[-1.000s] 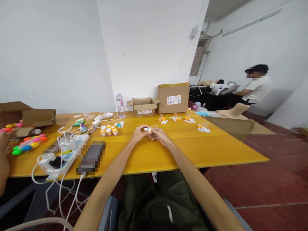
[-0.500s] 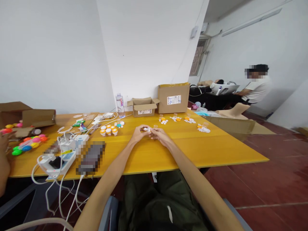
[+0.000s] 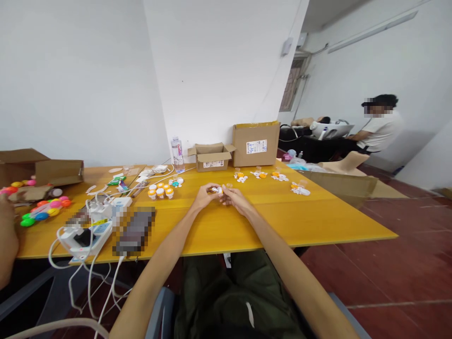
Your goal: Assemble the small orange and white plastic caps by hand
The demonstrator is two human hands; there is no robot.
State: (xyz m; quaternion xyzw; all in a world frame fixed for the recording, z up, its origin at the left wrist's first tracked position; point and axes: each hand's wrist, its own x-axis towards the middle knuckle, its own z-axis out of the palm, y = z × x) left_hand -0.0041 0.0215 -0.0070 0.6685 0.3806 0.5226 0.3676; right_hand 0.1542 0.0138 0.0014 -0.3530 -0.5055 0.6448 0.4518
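My left hand and my right hand meet over the middle of the yellow table. Together they pinch a small white and orange piece between the fingertips. It is too small to make out in detail. Left of my hands stands a group of small orange-capped white pots. Several more small white and orange pieces lie in a row beyond my right hand, and another small heap of white pieces lies further right.
Power strips, chargers and white cables crowd the table's left front. Coloured balls and an open carton sit far left, by another person's arm. A water bottle and two cardboard boxes stand at the back. A person sits at right.
My hands stay together on the small piece, with only slight finger movement. The view has shifted a little.
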